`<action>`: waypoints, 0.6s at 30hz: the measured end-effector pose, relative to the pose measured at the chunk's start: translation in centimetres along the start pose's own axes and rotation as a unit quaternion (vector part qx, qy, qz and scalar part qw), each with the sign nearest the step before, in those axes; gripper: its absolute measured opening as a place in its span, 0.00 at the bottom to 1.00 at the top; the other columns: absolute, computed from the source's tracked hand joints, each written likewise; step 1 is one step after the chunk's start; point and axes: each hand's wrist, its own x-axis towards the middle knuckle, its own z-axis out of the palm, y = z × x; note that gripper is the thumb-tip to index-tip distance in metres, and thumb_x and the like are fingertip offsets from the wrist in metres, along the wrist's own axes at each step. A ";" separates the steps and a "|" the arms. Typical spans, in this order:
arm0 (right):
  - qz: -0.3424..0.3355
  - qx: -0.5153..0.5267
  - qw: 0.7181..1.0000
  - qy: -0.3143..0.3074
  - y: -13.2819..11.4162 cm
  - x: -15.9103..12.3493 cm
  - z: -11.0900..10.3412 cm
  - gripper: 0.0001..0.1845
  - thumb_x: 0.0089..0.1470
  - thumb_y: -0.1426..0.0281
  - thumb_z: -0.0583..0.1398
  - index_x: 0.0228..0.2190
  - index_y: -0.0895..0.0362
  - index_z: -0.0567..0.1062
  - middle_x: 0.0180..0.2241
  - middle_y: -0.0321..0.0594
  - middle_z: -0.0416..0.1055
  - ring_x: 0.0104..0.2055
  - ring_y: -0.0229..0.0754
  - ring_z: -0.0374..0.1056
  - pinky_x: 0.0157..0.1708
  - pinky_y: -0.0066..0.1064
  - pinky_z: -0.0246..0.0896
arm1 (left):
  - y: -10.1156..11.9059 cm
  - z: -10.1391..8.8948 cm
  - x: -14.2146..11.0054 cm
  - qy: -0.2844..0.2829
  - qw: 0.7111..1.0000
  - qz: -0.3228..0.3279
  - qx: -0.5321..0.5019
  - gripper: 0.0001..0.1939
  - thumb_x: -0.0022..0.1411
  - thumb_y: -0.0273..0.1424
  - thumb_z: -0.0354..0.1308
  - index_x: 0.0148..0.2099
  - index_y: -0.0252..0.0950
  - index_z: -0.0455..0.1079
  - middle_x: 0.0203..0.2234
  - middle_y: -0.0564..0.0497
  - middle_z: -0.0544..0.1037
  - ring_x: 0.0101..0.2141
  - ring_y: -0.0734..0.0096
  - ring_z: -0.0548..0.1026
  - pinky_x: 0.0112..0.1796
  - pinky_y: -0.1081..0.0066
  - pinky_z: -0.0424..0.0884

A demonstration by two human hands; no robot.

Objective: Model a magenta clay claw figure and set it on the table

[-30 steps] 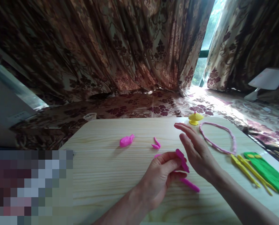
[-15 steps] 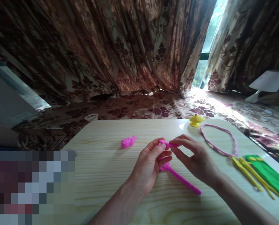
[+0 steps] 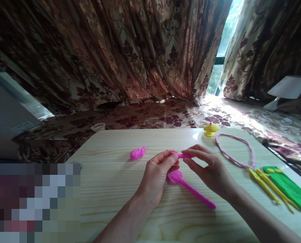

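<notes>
Both hands pinch a small pink roll of modelling clay (image 3: 183, 156) just above the table. My left hand (image 3: 159, 172) grips its left end between thumb and fingers, hiding part of it. At the other end, the thumb and fingertips of my right hand (image 3: 206, 165) close on the roll. Below them lies a pink clay spoon shape (image 3: 194, 192), with a broad head and a long thin handle; its head is close beside my left hand. A separate pink clay lump (image 3: 138, 153) rests further left on the table.
The pale wooden table (image 3: 115, 202) bears a yellow clay piece (image 3: 211, 129) at its far edge. On the right are a pink twisted loop (image 3: 235, 148), yellow modelling tools (image 3: 266, 187) and a green clay slab (image 3: 290, 190). A lamp (image 3: 288, 88) stands behind.
My left hand has shifted slightly left and its lower fingers have curled in, so more of the spoon shape's head shows. The roll stays between both hands.
</notes>
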 end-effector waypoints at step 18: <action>0.015 -0.001 1.000 -0.014 -0.3 0.0 -0.4 0.14 0.54 0.72 0.58 0.44 0.55 0.73 0.33 0.39 0.70 0.34 0.39 0.67 0.34 0.30 0.63 | 0.2 -0.3 0.2 -0.017 1.000 0.011 -0.016 0.10 0.52 0.31 0.62 0.37 0.31 0.72 0.29 0.49 0.76 0.31 0.74 0.73 0.39 0.70 0.69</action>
